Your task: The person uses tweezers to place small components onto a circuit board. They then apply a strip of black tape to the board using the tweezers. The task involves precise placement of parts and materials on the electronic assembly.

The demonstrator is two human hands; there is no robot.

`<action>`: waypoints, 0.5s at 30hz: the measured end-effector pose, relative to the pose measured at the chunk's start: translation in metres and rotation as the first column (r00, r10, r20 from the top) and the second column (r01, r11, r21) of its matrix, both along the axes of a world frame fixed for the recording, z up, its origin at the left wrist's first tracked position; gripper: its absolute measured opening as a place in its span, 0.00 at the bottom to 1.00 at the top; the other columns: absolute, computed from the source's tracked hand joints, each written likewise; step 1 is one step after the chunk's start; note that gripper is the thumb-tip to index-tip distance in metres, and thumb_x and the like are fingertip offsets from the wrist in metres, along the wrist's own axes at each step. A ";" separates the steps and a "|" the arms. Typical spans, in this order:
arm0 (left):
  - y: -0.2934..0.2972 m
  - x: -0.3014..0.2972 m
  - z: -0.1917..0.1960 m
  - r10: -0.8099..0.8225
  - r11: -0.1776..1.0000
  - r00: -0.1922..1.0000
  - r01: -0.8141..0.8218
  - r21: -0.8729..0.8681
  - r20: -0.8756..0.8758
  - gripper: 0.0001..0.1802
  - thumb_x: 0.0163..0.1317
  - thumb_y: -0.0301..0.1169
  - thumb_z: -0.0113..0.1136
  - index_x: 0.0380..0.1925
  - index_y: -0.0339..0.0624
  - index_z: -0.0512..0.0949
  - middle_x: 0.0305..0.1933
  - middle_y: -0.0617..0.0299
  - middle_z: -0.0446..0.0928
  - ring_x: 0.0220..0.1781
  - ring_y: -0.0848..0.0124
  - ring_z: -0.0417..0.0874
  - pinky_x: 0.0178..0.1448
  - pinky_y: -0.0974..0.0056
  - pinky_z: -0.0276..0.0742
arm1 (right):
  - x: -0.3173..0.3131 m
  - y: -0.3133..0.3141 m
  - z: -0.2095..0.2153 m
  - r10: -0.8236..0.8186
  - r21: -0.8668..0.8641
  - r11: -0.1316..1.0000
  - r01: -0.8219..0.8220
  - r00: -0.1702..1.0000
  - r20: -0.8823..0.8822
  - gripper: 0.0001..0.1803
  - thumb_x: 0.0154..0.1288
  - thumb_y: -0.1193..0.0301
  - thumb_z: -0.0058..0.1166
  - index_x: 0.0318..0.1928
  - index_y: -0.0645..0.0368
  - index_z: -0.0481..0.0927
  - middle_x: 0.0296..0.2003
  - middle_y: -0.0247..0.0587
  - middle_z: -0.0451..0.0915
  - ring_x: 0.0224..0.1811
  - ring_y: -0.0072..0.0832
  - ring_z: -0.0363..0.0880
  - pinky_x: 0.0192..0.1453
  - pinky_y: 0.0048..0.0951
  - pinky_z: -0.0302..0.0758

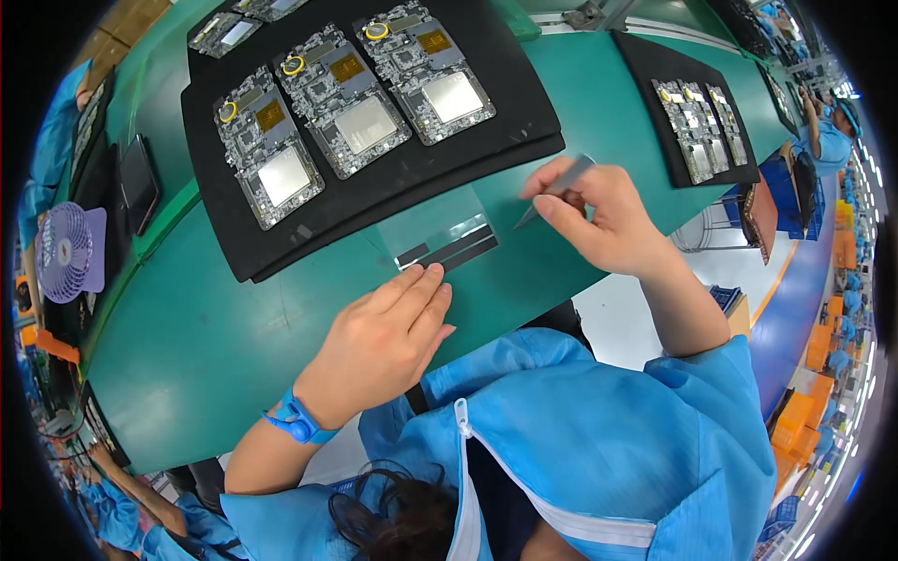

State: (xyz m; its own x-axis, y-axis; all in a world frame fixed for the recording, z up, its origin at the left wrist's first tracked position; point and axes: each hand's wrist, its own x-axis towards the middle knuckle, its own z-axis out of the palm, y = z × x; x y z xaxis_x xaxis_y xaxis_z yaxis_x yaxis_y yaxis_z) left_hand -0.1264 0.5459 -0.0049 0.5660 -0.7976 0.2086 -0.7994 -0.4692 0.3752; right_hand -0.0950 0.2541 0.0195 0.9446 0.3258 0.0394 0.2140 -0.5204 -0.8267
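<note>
My left hand (391, 329) lies with fingers stretched out, their tips on the near edge of a clear plastic sheet (435, 210). Dark strips (465, 248) with pale borders are stuck along the sheet's near part. To the right, my right hand (599, 213) is closed around grey tweezers (568, 178). Their thin point slants down to the left, just above or on the table, apart from the sheet. Beyond both hands, a circuit board (351, 103) lies between two similar ones on a black foam mat (468, 168). Each has a silver shield plate and a yellow ring.
The green table (187, 327) bends across the view. At the right, a second black mat (692, 70) carries several smaller boards. A purple fan (65, 251) and a dark flat device (140, 187) are at the left. A co-worker (828, 136) sits far right.
</note>
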 end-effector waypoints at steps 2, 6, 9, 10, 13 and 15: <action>0.002 0.007 -0.001 0.000 1.000 1.000 0.000 -0.024 0.010 0.23 0.54 0.30 0.71 0.50 0.33 0.81 0.55 0.48 0.80 0.59 0.53 0.81 0.58 0.56 0.81 | 0.001 0.004 -0.005 -0.040 -0.027 0.999 0.041 0.998 0.045 0.07 0.69 0.73 0.57 0.43 0.63 0.81 0.27 0.33 0.81 0.27 0.17 0.77 0.30 0.22 0.71; 0.005 0.023 -0.003 0.013 1.000 0.994 -0.010 -0.024 0.113 0.20 0.53 0.29 0.71 0.47 0.31 0.82 0.50 0.51 0.81 0.56 0.55 0.82 0.55 0.58 0.83 | -0.005 0.006 -0.022 -0.183 0.520 0.816 0.252 0.966 -0.181 0.08 0.73 0.71 0.57 0.46 0.62 0.78 0.31 0.36 0.82 0.30 0.19 0.81 0.33 0.21 0.76; 0.004 0.021 -0.007 -0.015 1.000 0.984 0.015 0.001 0.178 0.19 0.54 0.29 0.71 0.45 0.31 0.82 0.50 0.51 0.81 0.56 0.55 0.82 0.53 0.59 0.84 | -0.011 0.031 -0.028 -0.090 0.590 0.733 0.339 0.908 -0.409 0.09 0.74 0.70 0.56 0.47 0.62 0.77 0.34 0.39 0.83 0.32 0.21 0.83 0.36 0.21 0.78; 0.004 0.020 -0.010 -0.019 1.000 0.982 0.020 -0.002 0.190 0.19 0.54 0.29 0.71 0.45 0.31 0.83 0.50 0.51 0.81 0.57 0.56 0.82 0.53 0.59 0.84 | -0.011 0.035 -0.034 -0.057 0.562 0.763 0.320 0.899 -0.435 0.10 0.74 0.69 0.56 0.47 0.63 0.77 0.34 0.40 0.83 0.33 0.21 0.84 0.37 0.21 0.78; 0.009 0.019 -0.016 -0.014 1.000 0.978 0.016 -0.005 0.207 0.19 0.55 0.30 0.71 0.46 0.31 0.82 0.51 0.51 0.80 0.58 0.56 0.82 0.52 0.60 0.84 | -0.011 0.046 -0.040 -0.060 0.544 0.758 0.360 0.869 -0.491 0.11 0.74 0.68 0.57 0.48 0.63 0.76 0.35 0.41 0.84 0.33 0.22 0.84 0.37 0.21 0.78; 0.009 0.020 -0.018 -0.026 0.999 0.981 0.030 -0.019 0.192 0.19 0.56 0.30 0.70 0.46 0.30 0.82 0.51 0.51 0.80 0.58 0.56 0.82 0.52 0.60 0.84 | -0.011 0.046 -0.040 -0.072 0.522 0.772 0.361 0.867 -0.493 0.12 0.75 0.68 0.56 0.48 0.64 0.76 0.35 0.41 0.84 0.33 0.22 0.84 0.38 0.21 0.79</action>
State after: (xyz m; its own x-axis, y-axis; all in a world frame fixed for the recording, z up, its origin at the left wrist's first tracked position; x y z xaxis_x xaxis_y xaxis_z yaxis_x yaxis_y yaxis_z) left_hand -0.1059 0.5552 -0.0225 0.4915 -0.8065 0.3287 -0.8701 -0.4390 0.2240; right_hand -0.1062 0.3006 -0.0203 0.9502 0.1587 -0.2683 -0.2864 0.1041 -0.9524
